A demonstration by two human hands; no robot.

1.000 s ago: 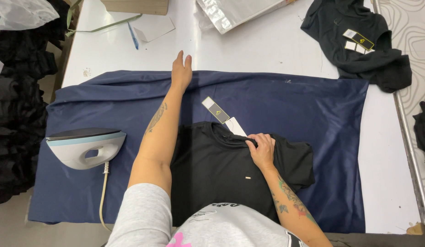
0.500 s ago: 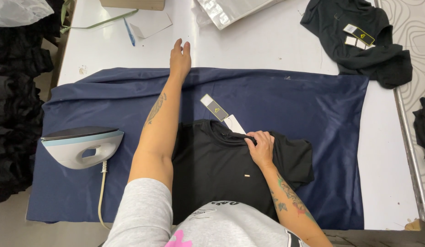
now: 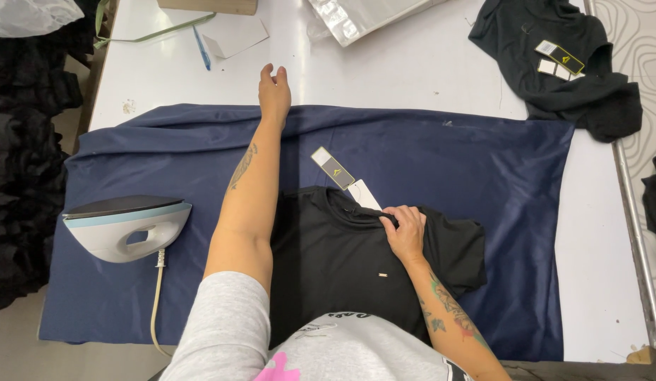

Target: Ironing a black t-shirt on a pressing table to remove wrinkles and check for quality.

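Now the left hand lies stretched out at the far edge of the navy cloth, fingers loosely apart and holding nothing, its tips over the bare white counter. The right hand presses on the collar of the black T-shirt, fingers curled together on the fabric just below the paper hang tags that stick out from the neck. The shirt lies flat on the near middle of the cloth, close to the person's body.

Open counter runs beyond the left hand, up to a blue pen, a white card and a clear plastic bag near the far edge. To the left, the iron rests on the cloth, well apart from the shirt, its cord trailing off the near edge. A second black garment with tags sits at the far right, clear of the cloth. A metal rail bounds the counter's right side.

Against the earlier views, the left hand has reached a little farther out; the right hand and shirt are unchanged.
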